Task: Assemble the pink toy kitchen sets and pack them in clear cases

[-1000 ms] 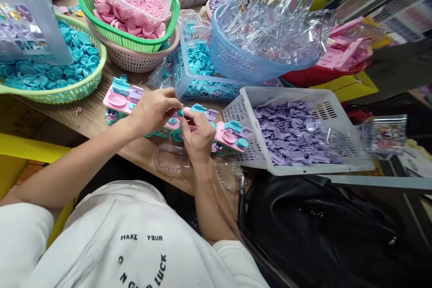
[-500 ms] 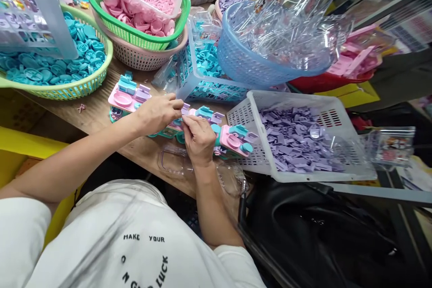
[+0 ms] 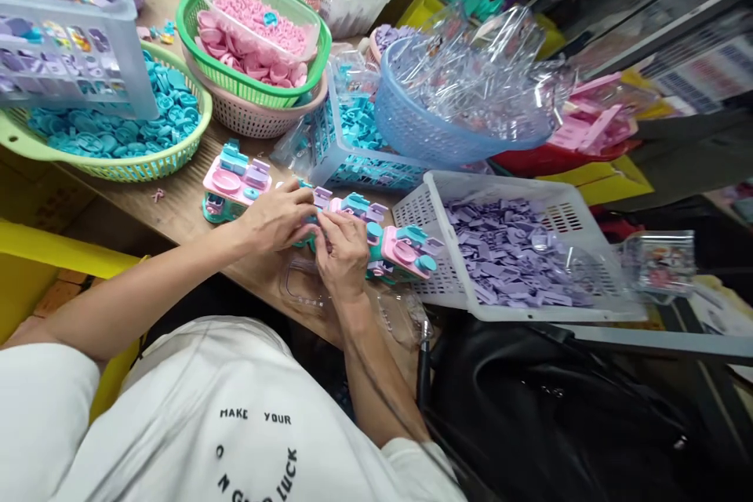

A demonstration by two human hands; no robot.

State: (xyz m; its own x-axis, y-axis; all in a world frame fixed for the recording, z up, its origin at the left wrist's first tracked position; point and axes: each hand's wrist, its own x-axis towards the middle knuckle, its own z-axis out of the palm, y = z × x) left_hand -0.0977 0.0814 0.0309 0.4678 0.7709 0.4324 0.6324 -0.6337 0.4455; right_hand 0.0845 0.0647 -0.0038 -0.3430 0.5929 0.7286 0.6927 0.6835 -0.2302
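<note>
A row of pink, teal and purple toy playsets stands on the wooden table. The left toy playset [image 3: 227,182] is left of my hands, and the right toy playset [image 3: 405,252] is beyond my right hand. Between them, a middle toy playset [image 3: 356,204] is partly covered. My left hand [image 3: 276,218] is closed, its fingers bent over the row. Close against it, my right hand [image 3: 342,251] pinches with thumb and forefinger. The fingertips of both hands meet, and whatever lies between them is hidden.
A white basket [image 3: 464,282] of purple pieces stands to the right. Behind are a blue basket [image 3: 423,118] of clear plastic packs and a green basket [image 3: 188,23] of pink parts. Clear plastic shells [image 3: 303,282] lie at the table's front edge. A black bag [image 3: 529,408] sits lower right.
The view has shifted slightly, so the baskets appear a little lower. My fingertips have come closer together, with the left hand slightly lower over the playsets.
</note>
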